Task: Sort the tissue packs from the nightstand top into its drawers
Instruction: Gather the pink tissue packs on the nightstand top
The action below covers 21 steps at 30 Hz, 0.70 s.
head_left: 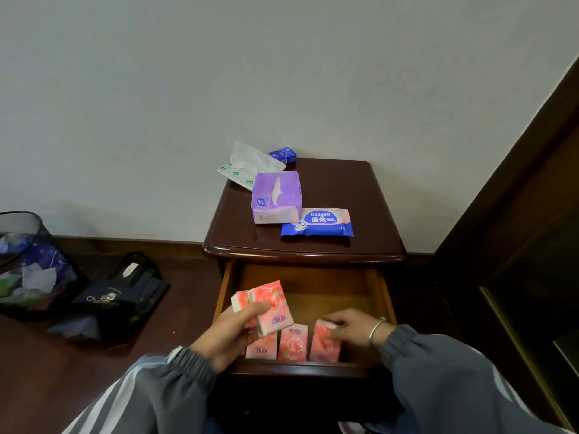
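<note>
The dark wooden nightstand (369,195) has its top drawer (374,289) pulled out toward me. My left hand (228,332) holds two small pink tissue packs (272,305) above the drawer's left side. My right hand (351,325) grips a pink pack (322,344) standing at the drawer's front. Two more pink packs (293,343) stand in a row to its left. On the nightstand top lie a purple tissue pack (275,195), a blue and pink wipes pack (318,222), a white and green pack (244,167) and a small blue pack (283,154).
A mesh waste bin (28,261) with rubbish stands on the floor at the left, next to a black bag (119,296). Dark wooden furniture (517,214) rises at the right. The white wall runs behind the nightstand.
</note>
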Each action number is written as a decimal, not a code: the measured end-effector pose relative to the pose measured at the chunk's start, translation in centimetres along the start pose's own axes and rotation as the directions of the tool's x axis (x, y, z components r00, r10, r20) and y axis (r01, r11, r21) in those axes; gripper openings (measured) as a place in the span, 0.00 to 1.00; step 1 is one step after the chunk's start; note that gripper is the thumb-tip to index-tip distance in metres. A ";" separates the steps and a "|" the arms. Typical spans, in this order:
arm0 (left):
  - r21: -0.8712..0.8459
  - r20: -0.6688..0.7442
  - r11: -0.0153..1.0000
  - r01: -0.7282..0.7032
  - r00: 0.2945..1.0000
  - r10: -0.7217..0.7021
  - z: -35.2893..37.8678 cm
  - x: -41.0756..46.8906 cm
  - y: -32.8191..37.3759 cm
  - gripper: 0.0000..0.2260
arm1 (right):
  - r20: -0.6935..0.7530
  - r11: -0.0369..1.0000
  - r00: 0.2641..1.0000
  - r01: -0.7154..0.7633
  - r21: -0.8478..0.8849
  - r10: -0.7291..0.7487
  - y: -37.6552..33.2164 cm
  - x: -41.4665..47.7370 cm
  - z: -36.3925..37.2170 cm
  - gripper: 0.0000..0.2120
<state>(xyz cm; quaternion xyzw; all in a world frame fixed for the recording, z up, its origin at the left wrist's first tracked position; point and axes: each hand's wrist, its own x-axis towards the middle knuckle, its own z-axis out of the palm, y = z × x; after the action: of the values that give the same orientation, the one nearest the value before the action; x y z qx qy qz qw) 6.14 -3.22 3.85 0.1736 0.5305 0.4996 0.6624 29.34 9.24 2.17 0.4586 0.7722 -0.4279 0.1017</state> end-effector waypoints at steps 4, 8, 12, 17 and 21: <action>0.129 -0.037 0.992 0.008 0.999 -0.004 1.6 0.4 0.0 0.23 | -0.232 0.996 0.972 -0.050 -0.077 0.031 -0.7 1.3 1.6 0.29; 0.165 -0.050 0.986 0.024 0.999 -0.016 1.8 0.5 0.0 0.23 | -0.150 0.954 0.989 -0.035 -0.298 -0.010 -1.6 1.4 2.3 0.16; 0.166 -0.022 0.985 0.047 0.999 -0.044 1.8 0.7 0.0 0.26 | -0.288 0.981 0.958 0.048 0.190 0.009 -2.5 0.0 1.0 0.18; 0.324 0.099 0.945 0.036 0.992 -0.072 3.6 1.3 -0.3 0.23 | -0.129 0.783 0.990 0.127 0.609 -0.060 -3.5 -0.8 0.9 0.10; 0.426 -0.103 0.904 -0.027 0.992 0.079 4.6 1.9 0.0 0.14 | -0.223 0.621 0.971 0.124 0.774 0.083 -1.7 -0.6 0.1 0.09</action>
<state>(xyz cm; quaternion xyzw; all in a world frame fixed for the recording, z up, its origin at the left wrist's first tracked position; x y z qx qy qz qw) 10.05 -0.26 4.58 0.2977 0.6597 0.3997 0.5625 28.31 8.42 3.42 0.4956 0.5205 -0.6642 -0.2056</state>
